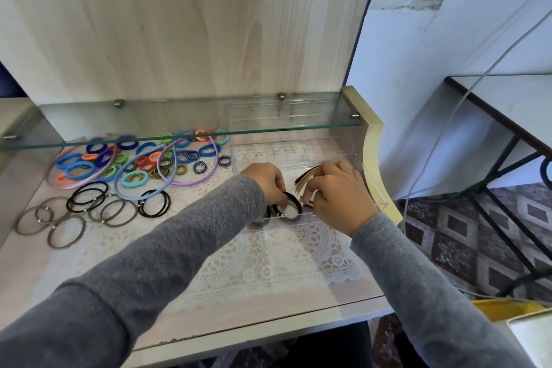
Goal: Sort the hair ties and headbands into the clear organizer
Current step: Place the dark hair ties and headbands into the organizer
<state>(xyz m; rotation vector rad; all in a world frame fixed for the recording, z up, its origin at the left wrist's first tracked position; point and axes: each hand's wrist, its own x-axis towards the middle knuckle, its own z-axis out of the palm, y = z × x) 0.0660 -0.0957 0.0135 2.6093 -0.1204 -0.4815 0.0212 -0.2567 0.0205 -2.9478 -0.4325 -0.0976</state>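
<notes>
head view: a thin black elastic hair tie [294, 199] is pinched by the left hand [265, 181] at the front wall of the clear plastic organizer [298, 222]; stiff tan headbands [304, 178] are gripped by the right hand [337, 197]. the tie is judged light, limp, easily pinched anywhere.

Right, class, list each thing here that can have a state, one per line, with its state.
left hand: pinching black hair tie
right hand: gripping brown headbands
black hair tie: inside clear organizer
coloured hair ties: loose on table, unsorted
pastel headbands: lying on table, unsorted
</notes>
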